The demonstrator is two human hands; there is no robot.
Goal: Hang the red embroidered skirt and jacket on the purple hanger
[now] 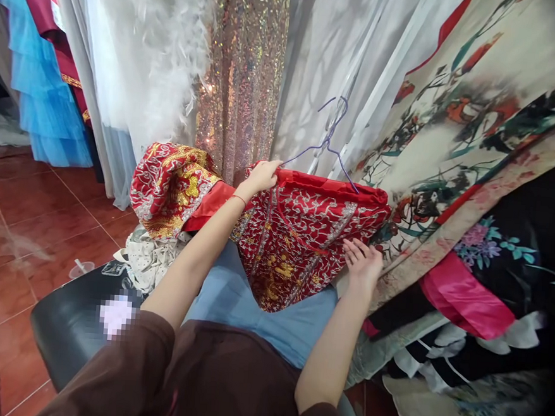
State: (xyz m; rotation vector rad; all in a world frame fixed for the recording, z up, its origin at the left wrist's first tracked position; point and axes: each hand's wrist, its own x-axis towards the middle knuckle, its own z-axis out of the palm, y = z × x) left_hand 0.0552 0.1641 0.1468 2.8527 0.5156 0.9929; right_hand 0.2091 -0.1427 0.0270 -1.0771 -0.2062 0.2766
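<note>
A red strapless bodice [299, 235], embroidered in silver and gold, hangs over my lap on a purple wire hanger [327, 142]. The hanger's lower part is hidden inside the red-lined top edge. My left hand [263, 176] is closed on the top edge at the bodice's left side, close to the hanger's left end. At the lower right side, my right hand [363, 265] is open, with its fingers apart and their tips at the embroidered cloth. Another red embroidered piece [177, 188] with gold motifs lies bunched left of my left forearm.
White feathered cloth [160, 48], a sequined garment [242, 72] and a flower-painted robe [454, 131] hang in front. A black seat [69, 326] stands at the left, with crumpled white cloth [152, 262] by it. Dark garments [507, 249] crowd the right. The floor [19, 228] is red tile.
</note>
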